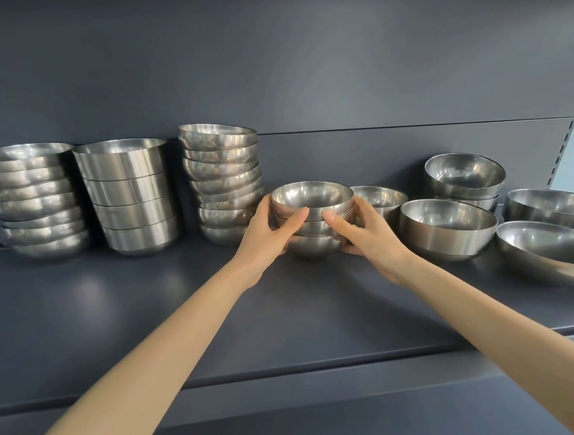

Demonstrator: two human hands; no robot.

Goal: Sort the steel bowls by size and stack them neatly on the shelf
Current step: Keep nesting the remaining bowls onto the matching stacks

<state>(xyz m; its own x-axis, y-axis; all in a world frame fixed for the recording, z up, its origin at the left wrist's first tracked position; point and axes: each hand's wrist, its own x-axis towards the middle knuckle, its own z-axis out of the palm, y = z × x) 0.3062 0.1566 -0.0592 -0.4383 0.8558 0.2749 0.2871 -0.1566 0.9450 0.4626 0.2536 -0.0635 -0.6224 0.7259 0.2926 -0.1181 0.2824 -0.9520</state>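
With tall stacks (pixel 129 195) built left of the small stack (pixel 311 198) your left hand (pixel 269 229) and right hand (pixel 365 231) clasped, loose bowls (pixel 448 228) right of it awaited sorting.

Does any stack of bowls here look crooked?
Yes. The tall stack of small bowls, third from the left, is crooked: its bowls sit tilted at different angles. The short stack held by the left hand and right hand looks even.
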